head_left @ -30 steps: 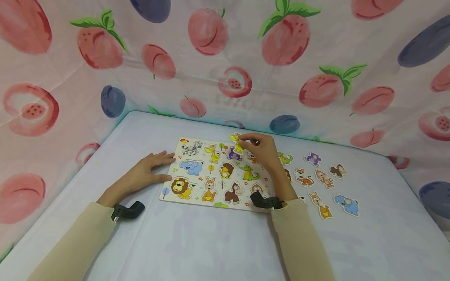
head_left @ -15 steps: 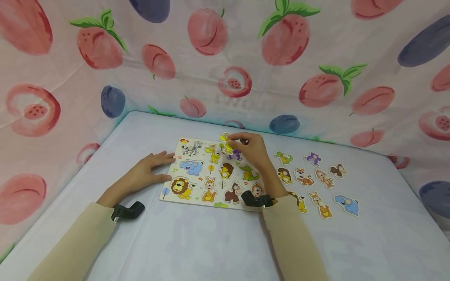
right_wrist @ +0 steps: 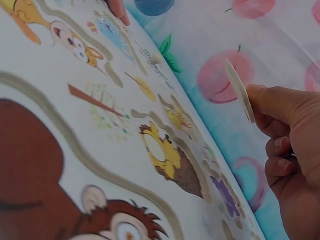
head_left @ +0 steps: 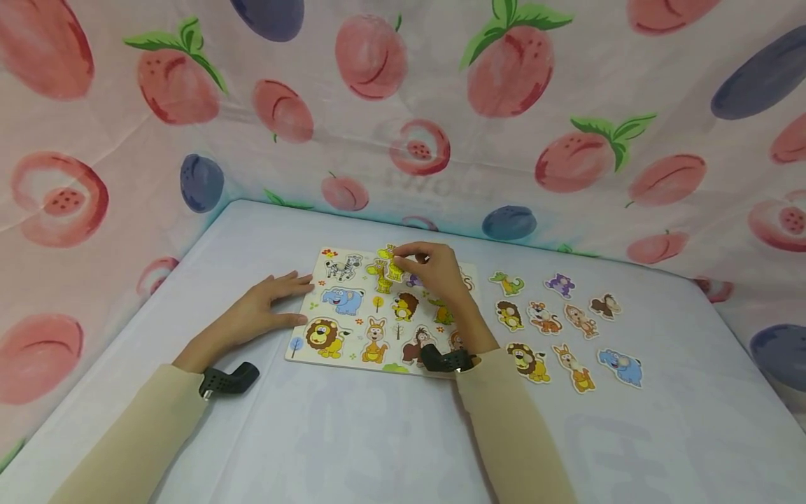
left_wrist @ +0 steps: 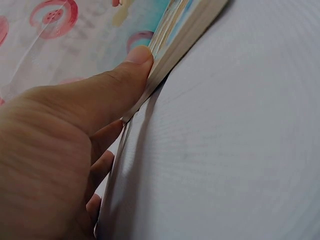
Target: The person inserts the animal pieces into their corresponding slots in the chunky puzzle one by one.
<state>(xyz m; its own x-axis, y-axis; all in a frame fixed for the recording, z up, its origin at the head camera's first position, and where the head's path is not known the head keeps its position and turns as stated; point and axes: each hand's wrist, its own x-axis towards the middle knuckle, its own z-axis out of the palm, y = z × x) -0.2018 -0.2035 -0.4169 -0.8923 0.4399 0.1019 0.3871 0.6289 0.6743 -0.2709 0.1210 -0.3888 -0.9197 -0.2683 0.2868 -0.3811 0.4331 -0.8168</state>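
My right hand (head_left: 434,269) pinches a yellow giraffe puzzle piece (head_left: 395,271) between thumb and forefinger. The piece is over the top row of a white animal puzzle board (head_left: 343,361), partly covering the printed giraffe (head_left: 380,283) there. In the right wrist view the piece (right_wrist: 240,90) appears edge-on, raised off the board. My left hand (head_left: 264,304) rests at the board's left side with fingers extended. Its thumb touches the board's edge (left_wrist: 170,55) in the left wrist view. The zebra (head_left: 343,267) lies at the board's upper left. My right hand hides some pictures.
Loose animal pieces lie right of the board, among them a crocodile (head_left: 506,283), a hedgehog (head_left: 508,316), a lion (head_left: 529,362), a kangaroo (head_left: 574,368) and an elephant (head_left: 621,367). A fruit-print cloth (head_left: 378,168) hangs behind the white table (head_left: 352,441).
My right hand has carried the giraffe piece leftward from above the purple animal to the printed giraffe, uncovering the lion and hedgehog pieces on the right. The left hand has stayed put.
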